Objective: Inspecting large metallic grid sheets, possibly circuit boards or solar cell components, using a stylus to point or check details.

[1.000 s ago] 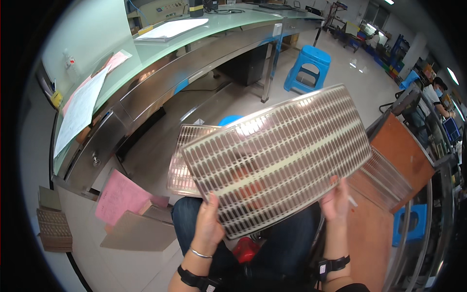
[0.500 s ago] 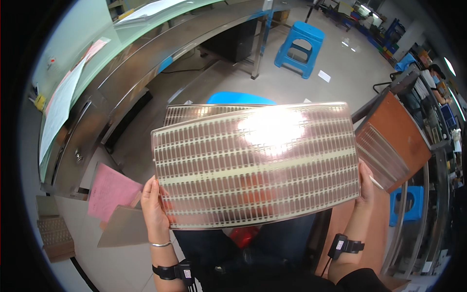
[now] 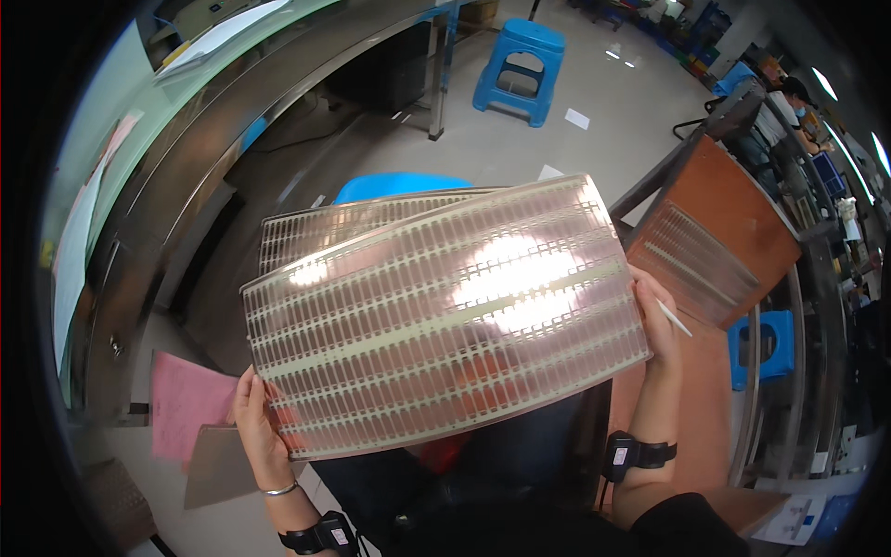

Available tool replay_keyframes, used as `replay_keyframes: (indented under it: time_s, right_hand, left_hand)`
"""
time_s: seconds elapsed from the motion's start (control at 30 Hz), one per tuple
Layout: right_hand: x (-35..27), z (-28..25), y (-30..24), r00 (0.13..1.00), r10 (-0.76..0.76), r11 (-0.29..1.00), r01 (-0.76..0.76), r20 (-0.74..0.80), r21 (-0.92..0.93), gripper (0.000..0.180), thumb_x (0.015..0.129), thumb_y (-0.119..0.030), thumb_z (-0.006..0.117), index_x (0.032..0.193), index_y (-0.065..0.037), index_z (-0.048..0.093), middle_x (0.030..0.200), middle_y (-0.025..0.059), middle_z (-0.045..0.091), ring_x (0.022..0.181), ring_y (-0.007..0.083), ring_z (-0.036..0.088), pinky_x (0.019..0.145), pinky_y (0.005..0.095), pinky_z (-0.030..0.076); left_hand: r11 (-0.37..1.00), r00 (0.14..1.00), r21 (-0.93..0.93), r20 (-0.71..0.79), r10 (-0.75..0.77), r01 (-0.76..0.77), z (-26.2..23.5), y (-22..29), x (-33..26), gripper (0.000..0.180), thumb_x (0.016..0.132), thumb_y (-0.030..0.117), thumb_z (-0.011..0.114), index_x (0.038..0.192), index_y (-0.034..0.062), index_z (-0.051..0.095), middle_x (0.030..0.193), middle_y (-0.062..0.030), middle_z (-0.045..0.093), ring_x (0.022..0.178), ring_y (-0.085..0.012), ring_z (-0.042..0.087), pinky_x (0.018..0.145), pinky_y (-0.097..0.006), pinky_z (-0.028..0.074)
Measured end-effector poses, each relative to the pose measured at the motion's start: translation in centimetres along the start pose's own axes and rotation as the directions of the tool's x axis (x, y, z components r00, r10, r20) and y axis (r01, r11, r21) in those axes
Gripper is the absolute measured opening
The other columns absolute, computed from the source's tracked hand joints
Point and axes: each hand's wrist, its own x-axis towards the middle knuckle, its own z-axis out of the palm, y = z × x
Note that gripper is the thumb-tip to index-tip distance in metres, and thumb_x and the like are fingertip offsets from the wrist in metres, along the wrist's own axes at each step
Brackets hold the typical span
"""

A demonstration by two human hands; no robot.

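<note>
A wide, shiny copper-coloured circuit board panel [image 3: 390, 343], patterned with rows of small slots, is held up in front of me, its right side higher than its left. My left hand [image 3: 260, 427] grips the lower left edge, fingers partly behind it. My right hand [image 3: 655, 316] is closed on the right edge and also keeps a thin white pointed stick [image 3: 676, 319] between its fingers. Glare hides part of the surface. Behind the held panel, another similar panel [image 3: 325, 223] lies at a blue stool [image 3: 399, 184]; how many are stacked there I cannot tell.
More panels [image 3: 701, 260] rest on a reddish-brown board [image 3: 747, 213] at right. A pink paper [image 3: 190, 404] and cardboard [image 3: 223, 464] are at lower left. A metal-edged bench [image 3: 306, 88] runs along the left. Another blue stool [image 3: 522, 70] stands farther off; a person [image 3: 784, 116] sits far right.
The held panel has tilted, its left side dropping lower, and both hands moved with it. The view has shifted so that the surroundings sit farther left. The glare has spread over the panel.
</note>
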Motion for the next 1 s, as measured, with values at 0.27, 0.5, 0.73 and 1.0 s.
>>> replay_keyframes:
  time_s: [0.27,0.5,0.73,1.0]
  right_hand:
    - [-0.4,-0.8,0.2,0.998,0.033,0.999,-0.033,-0.045,-0.009,0.043,0.092,-0.029,0.049,0.117,0.006,0.052,0.108,0.0116,0.06,0.097,0.0145,0.057,0.084,0.0256,0.044]
    - [0.0,-0.3,0.3,1.0,0.019,1.0,-0.019,-0.011,-0.002,0.044,0.092,-0.031,0.049,0.116,0.006,0.053,0.105,0.0105,0.06,0.096,0.0139,0.056,0.084,0.0246,0.043]
    - [-0.2,-1.0,0.0,0.999,0.033,0.999,-0.032,-0.006,0.041,0.045,0.093,-0.033,0.048,0.116,0.006,0.053,0.104,0.0103,0.06,0.094,0.013,0.056,0.083,0.0252,0.044]
    - [-0.5,-0.9,-0.4,1.0,-0.014,0.995,0.012,0.019,0.102,0.045,0.093,-0.032,0.049,0.116,0.006,0.052,0.107,0.0115,0.059,0.098,0.0148,0.055,0.085,0.0267,0.043]
  left_hand:
    - [1.0,1.0,-0.019,0.012,-0.008,0.008,0.7,0.1,0.0,0.025,0.093,0.013,0.049,0.112,-0.0014,0.053,0.101,-0.0055,0.062,0.091,-0.0107,0.058,0.079,-0.024,0.046]
    - [1.0,0.997,0.011,0.076,0.022,-0.023,-0.2,0.7,-0.2,0.027,0.093,0.014,0.048,0.114,-0.0026,0.053,0.103,-0.0069,0.062,0.09,-0.0111,0.059,0.078,-0.024,0.047]
    - [0.998,0.998,0.044,0.046,0.04,-0.042,0.9,0.4,-0.2,0.027,0.094,0.014,0.048,0.115,-0.002,0.052,0.1,-0.0057,0.062,0.087,-0.0094,0.058,0.075,-0.023,0.047]
    - [0.998,0.999,0.037,0.001,0.053,-0.053,0.5,0.2,0.2,0.026,0.095,0.015,0.046,0.113,-0.0022,0.052,0.1,-0.0046,0.061,0.088,-0.0091,0.057,0.077,-0.023,0.046]
